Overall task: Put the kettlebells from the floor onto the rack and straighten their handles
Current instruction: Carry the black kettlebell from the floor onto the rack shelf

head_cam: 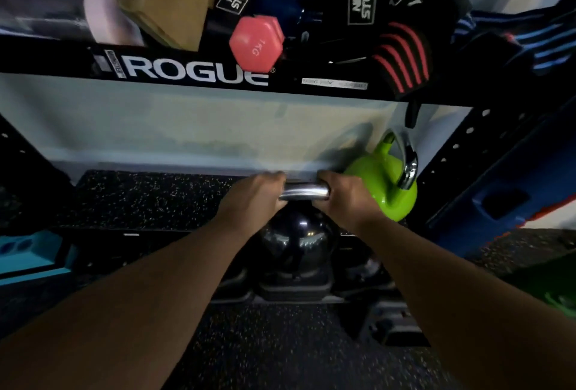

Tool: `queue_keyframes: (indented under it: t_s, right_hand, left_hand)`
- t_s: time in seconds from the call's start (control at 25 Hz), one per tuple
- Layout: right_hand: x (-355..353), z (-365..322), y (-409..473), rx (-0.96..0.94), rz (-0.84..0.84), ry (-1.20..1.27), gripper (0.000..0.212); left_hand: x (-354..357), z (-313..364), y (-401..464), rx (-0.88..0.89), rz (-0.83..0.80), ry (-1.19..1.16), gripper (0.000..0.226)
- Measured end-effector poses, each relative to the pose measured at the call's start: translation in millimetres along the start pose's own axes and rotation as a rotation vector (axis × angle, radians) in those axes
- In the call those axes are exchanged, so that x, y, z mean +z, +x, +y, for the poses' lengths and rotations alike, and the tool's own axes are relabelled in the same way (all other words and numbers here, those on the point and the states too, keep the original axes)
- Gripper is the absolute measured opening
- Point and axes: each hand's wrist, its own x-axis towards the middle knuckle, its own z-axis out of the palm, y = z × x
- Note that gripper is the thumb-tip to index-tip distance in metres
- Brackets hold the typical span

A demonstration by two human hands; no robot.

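Note:
A black kettlebell (pixel 297 241) with a chrome handle hangs at the front edge of the rack's lower shelf (pixel 149 199), a speckled rubber surface. My left hand (pixel 252 199) grips the left end of its handle and my right hand (pixel 346 199) grips the right end. A green kettlebell (pixel 385 180) stands on the shelf at the right, close to my right hand, its chrome handle turned edge-on toward me. Whether the black kettlebell's base rests on the shelf is hidden by my arms.
The upper shelf's black beam (pixel 193 71) marked ROGUE crosses above, carrying a pink dumbbell (pixel 255 43), a cardboard box, straps and gloves. A perforated black upright (pixel 461 146) stands at the right, a teal object (pixel 28 255) at the left. Dark weights lie below on the speckled floor (pixel 280 343).

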Motion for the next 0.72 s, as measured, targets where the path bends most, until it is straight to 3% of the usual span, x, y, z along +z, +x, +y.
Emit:
queue_keyframes:
  t_s: [0.24, 0.44, 0.72]
  right_hand:
    - [26, 35, 66, 0.182, 0.036, 0.078, 0.013]
    - [40, 53, 99, 0.253, -0.041, 0.079, 0.014]
    - [39, 59, 119, 0.309, -0.173, 0.05, 0.02]
  left_hand:
    - [19, -20, 86, -0.037, -0.079, -0.023, 0.02]
    - [42, -30, 124, -0.157, -0.144, -0.149, 0.024]
    - [52, -52, 138, -0.158, -0.157, -0.209, 0.022]
